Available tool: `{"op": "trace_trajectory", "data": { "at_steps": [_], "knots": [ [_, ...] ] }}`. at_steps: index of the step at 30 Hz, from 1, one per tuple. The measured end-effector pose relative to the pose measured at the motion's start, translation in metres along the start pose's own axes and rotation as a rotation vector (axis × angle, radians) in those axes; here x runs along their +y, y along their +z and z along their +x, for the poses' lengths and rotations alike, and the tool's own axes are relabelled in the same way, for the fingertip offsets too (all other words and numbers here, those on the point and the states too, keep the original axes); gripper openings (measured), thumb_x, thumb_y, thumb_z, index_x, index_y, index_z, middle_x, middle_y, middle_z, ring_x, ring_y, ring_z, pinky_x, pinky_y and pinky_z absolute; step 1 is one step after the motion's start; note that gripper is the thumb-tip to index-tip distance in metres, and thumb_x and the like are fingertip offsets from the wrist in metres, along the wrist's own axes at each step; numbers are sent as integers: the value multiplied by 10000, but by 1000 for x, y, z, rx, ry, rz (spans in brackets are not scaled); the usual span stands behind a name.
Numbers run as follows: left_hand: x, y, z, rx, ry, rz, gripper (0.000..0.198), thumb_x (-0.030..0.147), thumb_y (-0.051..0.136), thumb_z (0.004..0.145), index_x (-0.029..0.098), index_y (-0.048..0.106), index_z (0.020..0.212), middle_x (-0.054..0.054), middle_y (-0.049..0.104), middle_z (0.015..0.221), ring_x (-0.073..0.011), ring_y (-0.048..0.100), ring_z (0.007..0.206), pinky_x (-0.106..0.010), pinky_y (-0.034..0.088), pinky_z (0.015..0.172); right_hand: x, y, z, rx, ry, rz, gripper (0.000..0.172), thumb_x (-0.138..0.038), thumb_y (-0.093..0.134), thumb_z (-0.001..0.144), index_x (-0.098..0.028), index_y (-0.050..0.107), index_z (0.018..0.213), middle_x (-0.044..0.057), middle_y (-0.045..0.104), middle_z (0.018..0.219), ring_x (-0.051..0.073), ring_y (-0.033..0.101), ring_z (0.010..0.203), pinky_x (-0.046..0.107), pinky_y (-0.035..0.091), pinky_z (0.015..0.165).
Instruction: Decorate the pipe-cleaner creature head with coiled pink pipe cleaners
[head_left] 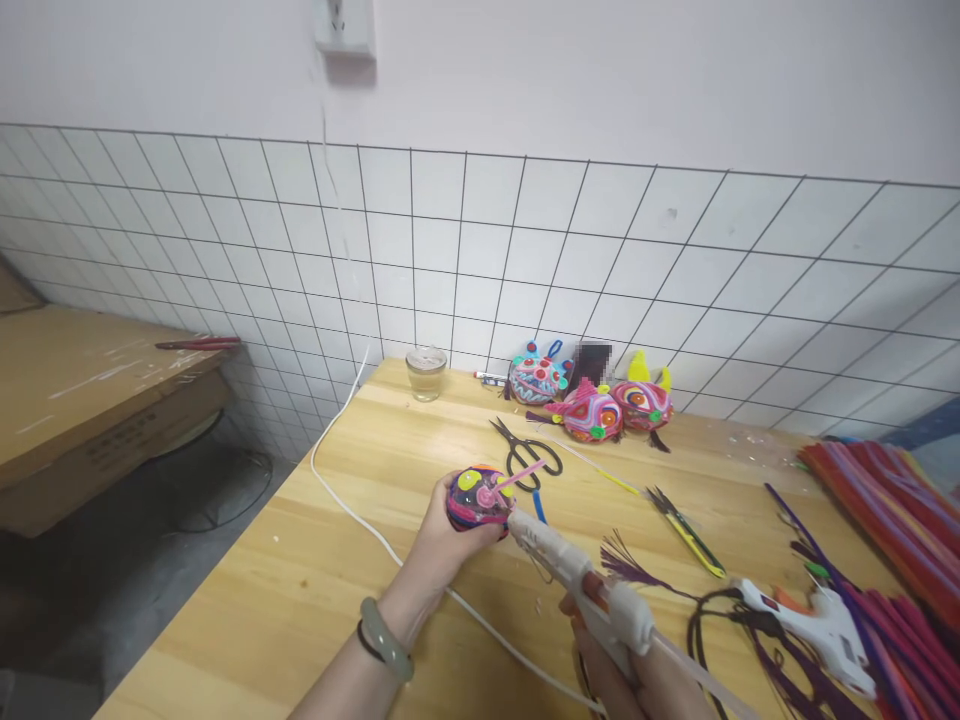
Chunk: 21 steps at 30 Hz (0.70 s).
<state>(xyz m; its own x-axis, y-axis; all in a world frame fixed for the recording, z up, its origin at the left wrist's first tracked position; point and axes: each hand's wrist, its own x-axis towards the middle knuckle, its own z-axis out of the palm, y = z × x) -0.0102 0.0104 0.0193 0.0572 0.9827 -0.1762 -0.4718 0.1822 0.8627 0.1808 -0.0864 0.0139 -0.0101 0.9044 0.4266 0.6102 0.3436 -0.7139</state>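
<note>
My left hand (442,525) is wrapped round a colourful decorated ball (480,498) with yellow and pink spots. A pink stem (525,480) sticks out from its top toward the right. In my right hand (622,670) is a white hot glue gun (574,570), a clear glue stick trailing from its back end. The gun's nozzle points at the ball's right side; whether it touches cannot be made out. Just behind the ball lie black-handled scissors (525,450), spread apart, and a short blue strip (539,507).
Finished-looking decorated balls (592,412) sit by the tiled wall, near a glass of liquid (426,375). A yellow utility knife (686,530), a purple tassel (637,570), a second glue gun (810,625) and striped fabric (892,520) lie rightward. A white cord (375,535) crosses the table.
</note>
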Motion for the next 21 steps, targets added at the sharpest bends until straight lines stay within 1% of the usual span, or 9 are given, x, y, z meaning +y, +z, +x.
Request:
{"op": "trace_trajectory", "data": {
  "at_steps": [2, 6, 11, 13, 15, 17, 19, 21],
  "knots": [
    [-1, 0, -1, -19, -9, 9, 689, 111, 819, 484, 177, 487, 1083, -66, 685, 974, -226, 646, 888, -337, 530, 764, 3, 1, 2, -12, 12, 4, 226, -315, 531, 911, -225, 581, 1112, 54, 583, 1171, 196, 601, 962, 370, 517, 799],
    [-5, -1, 0, -21, 0, 37, 708, 123, 831, 466, 181, 503, 1091, -70, 686, 997, -225, 640, 893, -338, 516, 783, 8, 7, 6, -7, 40, 9, 242, -312, 531, 910, -209, 572, 1125, 61, 588, 1157, 193, 606, 942, 373, 524, 780],
    [-9, -2, 3, -4, 14, 29, 729, 138, 836, 453, 180, 500, 1099, -85, 693, 988, -243, 647, 890, -374, 513, 794, 3, 5, 6, 15, 49, 4, 215, -327, 521, 918, -187, 602, 1060, 42, 650, 1006, 148, 641, 794, 313, 548, 681],
    [-8, -2, 3, -4, 12, 25, 715, 140, 832, 466, 179, 499, 1097, -84, 699, 966, -250, 651, 894, -381, 517, 794, -1, 4, 7, 21, 50, 4, 200, -343, 522, 915, -203, 626, 1012, 24, 669, 952, 145, 654, 763, 279, 551, 646],
    [-7, -1, 3, -3, 14, 25, 714, 137, 828, 474, 180, 492, 1103, -82, 702, 956, -253, 652, 894, -384, 523, 786, -3, 3, 8, 31, 54, 4, 206, -365, 506, 917, -222, 645, 968, 11, 686, 897, 141, 667, 728, 250, 551, 613],
    [-7, 0, 2, -5, 17, 33, 718, 130, 828, 466, 179, 494, 1100, -80, 698, 963, -251, 650, 885, -381, 531, 768, -5, 4, 10, 43, 59, 2, 228, -373, 500, 921, -204, 645, 967, 12, 697, 860, 129, 670, 680, 249, 554, 598],
    [-8, 0, 2, -11, 19, 41, 716, 128, 828, 457, 175, 502, 1093, -81, 692, 972, -246, 647, 875, -375, 535, 757, -5, 5, 13, 49, 66, -1, 252, -377, 495, 919, -184, 651, 966, 15, 710, 825, 135, 679, 647, 254, 561, 591],
    [-9, -1, 2, -14, 23, 45, 716, 129, 827, 456, 174, 506, 1094, -82, 687, 982, -239, 646, 867, -372, 535, 762, -6, 5, 14, 51, 71, -5, 270, -388, 478, 912, -206, 675, 944, 14, 723, 778, 164, 698, 640, 236, 564, 575]
  ]
}}
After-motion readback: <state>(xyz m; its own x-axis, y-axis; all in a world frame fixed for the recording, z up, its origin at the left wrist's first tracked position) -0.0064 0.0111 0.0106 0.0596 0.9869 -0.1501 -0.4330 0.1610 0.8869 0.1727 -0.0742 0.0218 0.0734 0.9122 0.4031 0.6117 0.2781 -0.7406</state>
